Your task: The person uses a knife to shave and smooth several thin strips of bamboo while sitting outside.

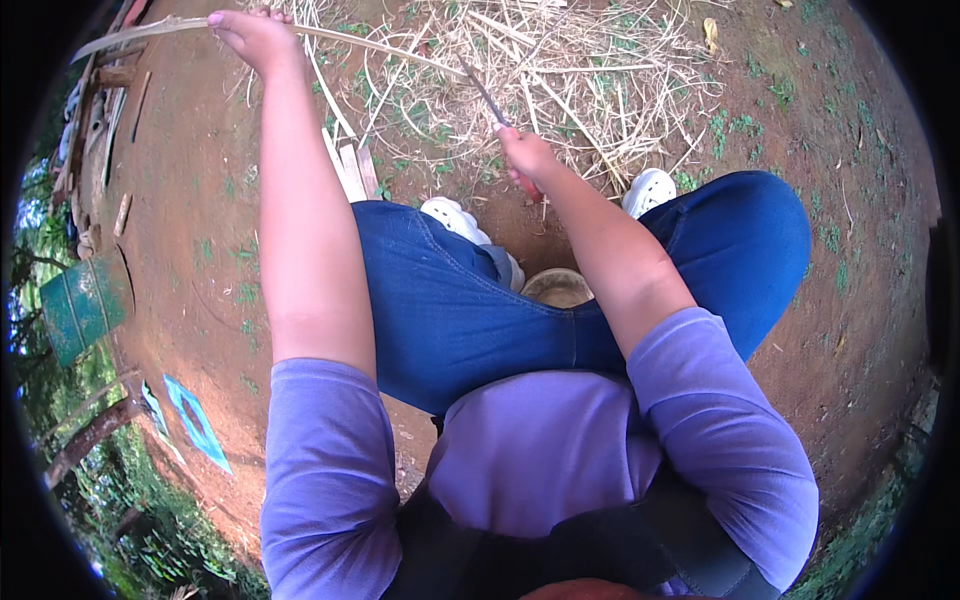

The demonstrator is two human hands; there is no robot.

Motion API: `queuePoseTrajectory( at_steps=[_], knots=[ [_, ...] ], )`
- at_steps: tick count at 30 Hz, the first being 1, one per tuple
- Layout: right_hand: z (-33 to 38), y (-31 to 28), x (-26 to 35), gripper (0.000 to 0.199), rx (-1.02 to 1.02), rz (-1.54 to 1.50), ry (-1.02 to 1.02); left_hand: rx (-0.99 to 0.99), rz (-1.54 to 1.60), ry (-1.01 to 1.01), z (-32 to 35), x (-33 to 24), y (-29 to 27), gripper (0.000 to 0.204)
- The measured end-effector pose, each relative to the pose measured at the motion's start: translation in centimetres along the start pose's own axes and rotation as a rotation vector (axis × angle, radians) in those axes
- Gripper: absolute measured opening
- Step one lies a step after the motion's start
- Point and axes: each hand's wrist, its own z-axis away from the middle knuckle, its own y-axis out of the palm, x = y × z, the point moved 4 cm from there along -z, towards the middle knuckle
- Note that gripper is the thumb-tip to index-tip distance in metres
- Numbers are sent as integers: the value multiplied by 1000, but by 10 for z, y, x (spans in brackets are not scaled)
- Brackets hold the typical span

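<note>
The strip point(300, 30) spans above the straw pile point(540, 70), light, stiff, springy; judged best held at its ends. Left hand point(250, 35) is closed around the strip. Right hand point(525, 155) is clenched on the knife point(487, 97), blade meeting the strip.
</note>
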Motion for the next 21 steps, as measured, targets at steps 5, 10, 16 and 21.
queuePoseTrajectory(
  at_steps=[5,10,16,21],
  knots=[
    [37,15,39,55,-108,-5,-17,0,-38,62,-13,-2,14,56],
    [75,40,125,55,-56,62,-482,110,0,97,-39,13,15,58],
    [25,20,12,56,-275,251,-384,24,80,106,-26,15,23,50],
    [6,6,-21,63,-60,45,-26,75,29,66,-26,13,-10,60]
  ],
)
